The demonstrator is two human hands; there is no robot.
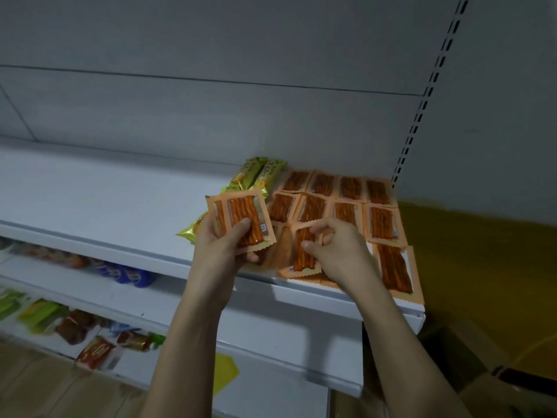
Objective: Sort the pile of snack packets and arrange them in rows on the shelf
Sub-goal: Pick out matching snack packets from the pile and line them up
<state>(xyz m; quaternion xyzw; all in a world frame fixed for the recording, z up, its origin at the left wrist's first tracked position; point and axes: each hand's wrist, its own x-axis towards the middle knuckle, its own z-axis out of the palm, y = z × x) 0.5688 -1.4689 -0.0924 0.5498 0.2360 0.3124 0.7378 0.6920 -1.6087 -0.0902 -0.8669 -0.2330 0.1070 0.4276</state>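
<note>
**Orange packets held over the rows on the white shelf**

The goods on the lower shelves (90, 327) at 8 o'clock are blurred and cannot be identified beyond green, blue and red wrappers. A yellow-green packet (193, 229) is half hidden behind the left hand, and the print on all packets is too small to be read. Some orange packets under the hands are covered, so their number cannot be told.

A small stack of orange packets (241, 220) is gripped in the left hand (221, 248), with the thumb pressed on the front and the fingers curled behind. Just at 3 o'clock of it, the right hand (334, 245) is seen with its fingers curled round the top edge of another orange packet (304, 254), which lies on the front part of the white shelf (105, 200). More orange packets (349, 194) are laid flat in rows from 12 to 3 o'clock of the hands, edges touching or overlapping. Two green packets (259, 176) lie at 11 o'clock of the rows, against the back panel (211, 110).

The orange packets are flat, glossy and rectangular, with zigzag-cut ends and a clear window showing reddish-brown sticks. The shelf is smooth, white metal; a slotted upright (422, 110) is seen at 1 o'clock.
</note>
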